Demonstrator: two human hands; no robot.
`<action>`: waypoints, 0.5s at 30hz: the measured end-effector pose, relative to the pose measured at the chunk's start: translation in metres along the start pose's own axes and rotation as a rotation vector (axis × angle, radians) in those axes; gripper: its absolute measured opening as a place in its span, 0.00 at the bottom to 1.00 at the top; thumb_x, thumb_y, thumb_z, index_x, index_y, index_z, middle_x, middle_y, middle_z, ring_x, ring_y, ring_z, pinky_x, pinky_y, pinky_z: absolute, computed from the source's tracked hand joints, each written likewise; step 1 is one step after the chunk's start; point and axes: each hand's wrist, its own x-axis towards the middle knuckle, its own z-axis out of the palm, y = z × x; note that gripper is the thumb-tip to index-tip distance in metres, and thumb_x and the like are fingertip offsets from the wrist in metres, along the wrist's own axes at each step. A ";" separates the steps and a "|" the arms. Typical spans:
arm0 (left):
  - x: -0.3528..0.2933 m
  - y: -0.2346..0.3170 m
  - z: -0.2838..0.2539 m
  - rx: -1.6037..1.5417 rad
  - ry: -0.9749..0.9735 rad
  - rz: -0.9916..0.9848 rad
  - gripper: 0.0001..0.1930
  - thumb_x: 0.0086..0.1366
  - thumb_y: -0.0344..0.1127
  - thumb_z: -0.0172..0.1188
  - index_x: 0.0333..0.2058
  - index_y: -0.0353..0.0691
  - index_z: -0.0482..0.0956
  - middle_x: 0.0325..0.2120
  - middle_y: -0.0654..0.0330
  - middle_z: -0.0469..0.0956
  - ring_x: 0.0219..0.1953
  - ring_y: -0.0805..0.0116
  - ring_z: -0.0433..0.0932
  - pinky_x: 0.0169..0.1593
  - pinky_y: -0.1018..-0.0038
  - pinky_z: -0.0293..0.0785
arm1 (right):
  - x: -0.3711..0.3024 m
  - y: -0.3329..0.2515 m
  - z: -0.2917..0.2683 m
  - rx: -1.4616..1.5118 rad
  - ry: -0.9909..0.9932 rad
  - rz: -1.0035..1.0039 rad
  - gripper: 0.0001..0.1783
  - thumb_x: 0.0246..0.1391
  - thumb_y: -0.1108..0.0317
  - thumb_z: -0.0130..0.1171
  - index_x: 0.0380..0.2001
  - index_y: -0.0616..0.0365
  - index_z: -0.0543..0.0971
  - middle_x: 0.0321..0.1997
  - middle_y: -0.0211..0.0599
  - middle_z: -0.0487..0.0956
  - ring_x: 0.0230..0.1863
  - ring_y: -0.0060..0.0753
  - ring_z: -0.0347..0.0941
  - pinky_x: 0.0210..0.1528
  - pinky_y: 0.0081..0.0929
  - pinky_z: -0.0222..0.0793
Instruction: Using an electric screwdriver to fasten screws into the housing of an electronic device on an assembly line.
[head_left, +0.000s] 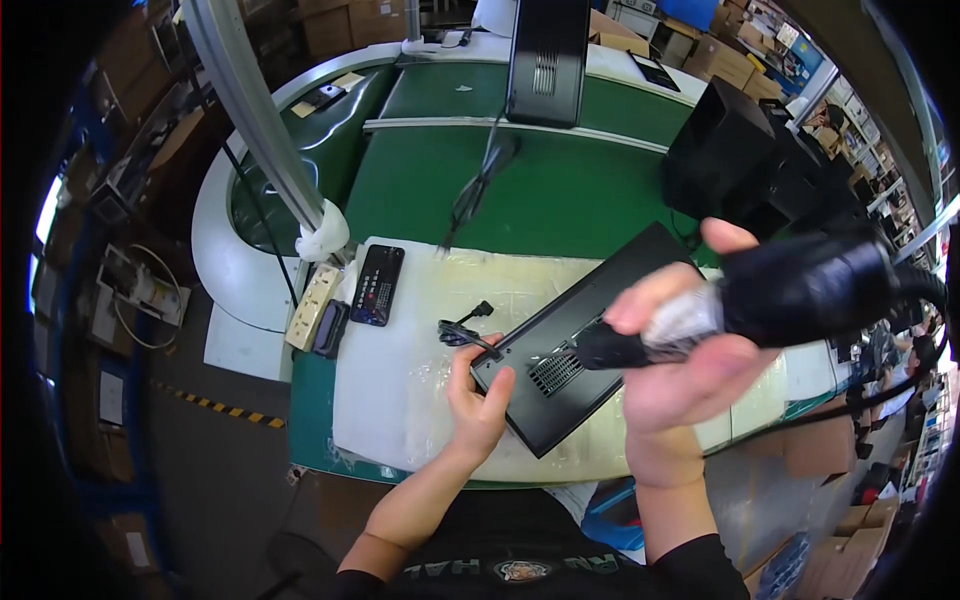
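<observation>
A long, flat black casing (590, 305) with a slotted vent lies at a slant on the pale worktop mat. My left hand (478, 405) grips its lower left corner, thumb on top and fingers round the edge. Held up over the casing, my right hand (680, 375) is closed round a black corded electric screwdriver (805, 285) with clear wrap about its middle. The tool's dark nose reaches over the vent; whether it touches cannot be seen. Beside my left fingertips lies a bundled black power cord (456, 332) with a plug.
At the mat's left are a black remote-like panel (378, 286), a cream power strip (314, 306) and a dark small case (331, 329). A green conveyor (590, 185) runs behind. Another black casing (548, 65) stands beyond, its cord dangling. Black speaker-like boxes (725, 150) stand right; a metal post (250, 105) rises left.
</observation>
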 end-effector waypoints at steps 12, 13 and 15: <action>0.003 -0.003 -0.001 0.021 -0.048 0.071 0.20 0.58 0.28 0.59 0.48 0.30 0.65 0.48 0.50 0.71 0.46 0.67 0.72 0.51 0.73 0.68 | -0.016 0.020 0.058 0.368 -0.158 0.119 0.39 0.55 0.42 0.53 0.51 0.65 0.53 0.48 0.49 0.68 0.19 0.27 0.72 0.18 0.20 0.69; 0.002 -0.002 -0.001 0.015 -0.034 0.055 0.20 0.58 0.29 0.59 0.48 0.30 0.66 0.48 0.50 0.71 0.47 0.67 0.72 0.51 0.72 0.68 | -0.017 0.021 0.060 0.366 -0.160 0.121 0.39 0.55 0.42 0.53 0.51 0.65 0.53 0.48 0.49 0.68 0.19 0.27 0.72 0.18 0.20 0.69; 0.005 -0.005 0.002 -0.004 -0.048 0.043 0.21 0.58 0.29 0.59 0.48 0.30 0.66 0.48 0.50 0.71 0.47 0.66 0.72 0.52 0.72 0.68 | -0.018 0.022 0.063 0.365 -0.086 0.161 0.40 0.54 0.42 0.55 0.50 0.66 0.54 0.44 0.48 0.69 0.18 0.25 0.71 0.18 0.20 0.68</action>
